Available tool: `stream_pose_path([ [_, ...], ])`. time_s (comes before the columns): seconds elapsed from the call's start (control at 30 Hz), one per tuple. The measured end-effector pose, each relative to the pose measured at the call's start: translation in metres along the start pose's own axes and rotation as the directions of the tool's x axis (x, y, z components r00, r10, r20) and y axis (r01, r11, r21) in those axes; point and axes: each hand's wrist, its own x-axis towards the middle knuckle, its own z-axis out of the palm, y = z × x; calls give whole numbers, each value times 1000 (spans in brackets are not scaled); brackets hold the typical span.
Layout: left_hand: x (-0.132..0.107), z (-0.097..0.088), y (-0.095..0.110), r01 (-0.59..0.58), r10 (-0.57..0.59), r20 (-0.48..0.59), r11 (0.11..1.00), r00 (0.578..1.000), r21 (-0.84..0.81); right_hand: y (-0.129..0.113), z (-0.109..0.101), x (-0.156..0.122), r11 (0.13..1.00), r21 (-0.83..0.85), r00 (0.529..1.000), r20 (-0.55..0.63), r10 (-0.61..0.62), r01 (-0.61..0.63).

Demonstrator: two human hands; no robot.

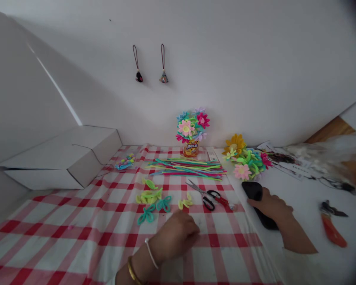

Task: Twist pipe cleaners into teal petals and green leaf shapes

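My left hand (178, 234) rests knuckles-up on the red-and-white checked cloth (77, 229), fingers curled, just below small yellow pipe-cleaner petals (185, 202); whether it holds anything is hidden. My right hand (271, 206) lies on a black phone (253, 190) on the white table part at the right, gripping it. Green and teal pipe-cleaner shapes (152, 200) lie left of my left hand. Black-handled scissors (206, 194) lie between both hands.
A bundle of coloured pipe cleaners (186, 166) lies at the back, behind it a jar of pipe-cleaner flowers (191, 132). A flower bunch (245, 160) lies right of it. A white cardboard box (62, 158) stands at left. Orange-handled pliers (332, 225) lie far right.
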Motion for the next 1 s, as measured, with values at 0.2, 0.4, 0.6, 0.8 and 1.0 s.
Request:
stream_pose_path([
  [0.2, 8, 40, 29, -105, 150, 291, 981, 945, -165, -3, 2, -3, 1000, -28, 998, -65, -3, 2],
  [0.4, 15, 75, 36, -119, 242, 314, 924, 918, -363, -5, 9, -2, 990, -43, 979, -150, -138, 133],
  [0.6, 14, 85, 31, -40, 178, 307, 913, 935, -406, -5, 10, 0, 981, 21, 964, -190, -186, 194],
  [0.8, 21, 96, 28, -130, 251, 384, 940, 888, -315, -8, 8, -5, 982, 19, 957, -226, -180, 189],
  [1.0, 26, 100, 27, -93, 222, 422, 948, 879, -306, -6, 14, -9, 988, -12, 959, -237, -155, 157],
])
